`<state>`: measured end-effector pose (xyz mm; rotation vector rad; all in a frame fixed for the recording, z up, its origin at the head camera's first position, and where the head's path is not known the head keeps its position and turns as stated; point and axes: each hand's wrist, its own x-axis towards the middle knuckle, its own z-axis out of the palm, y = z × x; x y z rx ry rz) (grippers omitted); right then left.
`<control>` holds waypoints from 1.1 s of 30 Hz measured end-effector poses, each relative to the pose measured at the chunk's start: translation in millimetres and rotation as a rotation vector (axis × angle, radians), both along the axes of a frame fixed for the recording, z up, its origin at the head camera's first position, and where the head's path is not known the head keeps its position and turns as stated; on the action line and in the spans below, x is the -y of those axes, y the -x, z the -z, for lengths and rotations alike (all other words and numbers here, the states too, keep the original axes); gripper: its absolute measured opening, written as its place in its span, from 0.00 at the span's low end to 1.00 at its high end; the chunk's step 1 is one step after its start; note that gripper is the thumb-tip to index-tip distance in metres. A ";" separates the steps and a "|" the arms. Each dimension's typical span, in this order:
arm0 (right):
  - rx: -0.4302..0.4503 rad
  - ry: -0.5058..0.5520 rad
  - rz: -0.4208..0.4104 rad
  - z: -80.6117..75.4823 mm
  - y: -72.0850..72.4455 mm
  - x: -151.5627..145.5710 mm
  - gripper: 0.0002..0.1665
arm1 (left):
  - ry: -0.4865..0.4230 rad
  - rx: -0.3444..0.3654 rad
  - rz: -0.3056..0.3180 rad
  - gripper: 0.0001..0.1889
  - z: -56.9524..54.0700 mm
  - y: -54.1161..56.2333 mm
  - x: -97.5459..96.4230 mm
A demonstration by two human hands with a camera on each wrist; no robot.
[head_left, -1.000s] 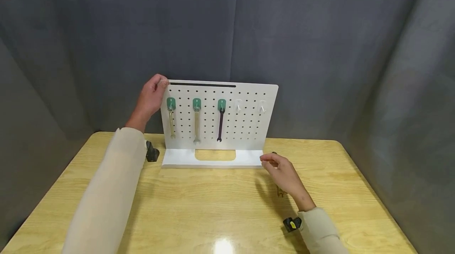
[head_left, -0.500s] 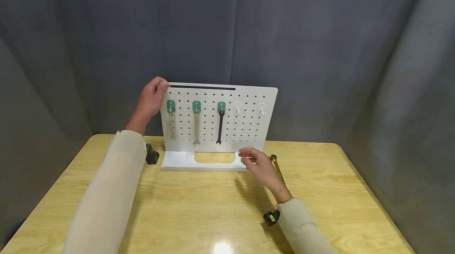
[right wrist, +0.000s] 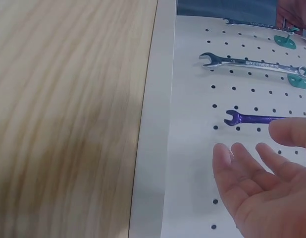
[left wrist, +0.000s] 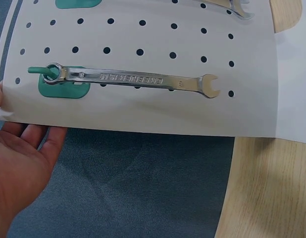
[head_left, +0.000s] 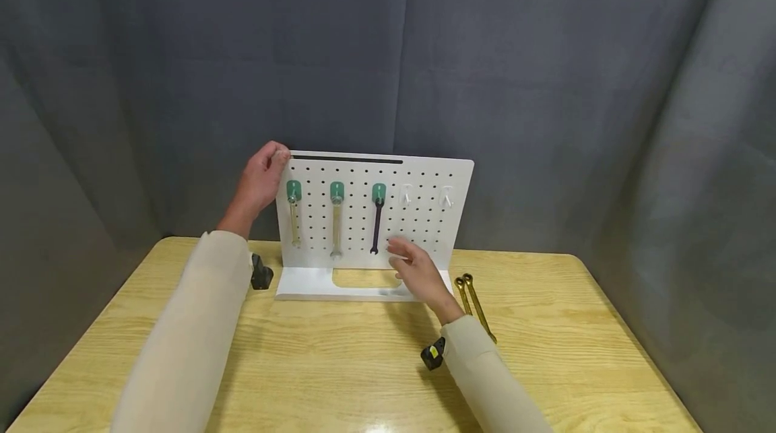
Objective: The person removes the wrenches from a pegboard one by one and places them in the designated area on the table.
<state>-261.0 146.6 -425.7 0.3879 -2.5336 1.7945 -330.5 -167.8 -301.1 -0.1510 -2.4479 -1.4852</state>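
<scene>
My left hand (head_left: 257, 180) grips the upper left corner of the white pegboard (head_left: 358, 221); in the left wrist view its fingers (left wrist: 53, 144) go behind the board's edge. A purple wrench (head_left: 376, 227) hangs from the third green hook (head_left: 378, 190). Just right of that wrench's lower end is my right hand (head_left: 421, 278), its fingers loosely bent and holding nothing. The right wrist view has the thumb (right wrist: 291, 131) in front of the purple wrench's shaft, whose upper part it hides; contact cannot be told. Two silver wrenches (left wrist: 138, 79) hang further left.
Two white hooks (head_left: 446, 197) on the board's right side carry nothing. Two gold wrenches (head_left: 477, 302) lie on the wooden table (head_left: 339, 365) right of the board, partly behind my right sleeve (head_left: 485, 365). Grey curtains (head_left: 303, 49) close off the back and sides.
My right hand has moved left and up, from the base's right end to beside the purple wrench, uncovering the gold wrenches. My left hand keeps its grip on the pegboard.
</scene>
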 end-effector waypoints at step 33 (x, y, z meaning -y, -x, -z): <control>0.142 0.089 -0.229 0.3 1.7 13.7 0.18 | -0.005 -0.060 0.005 0.20 -5.4 0.8 -4.4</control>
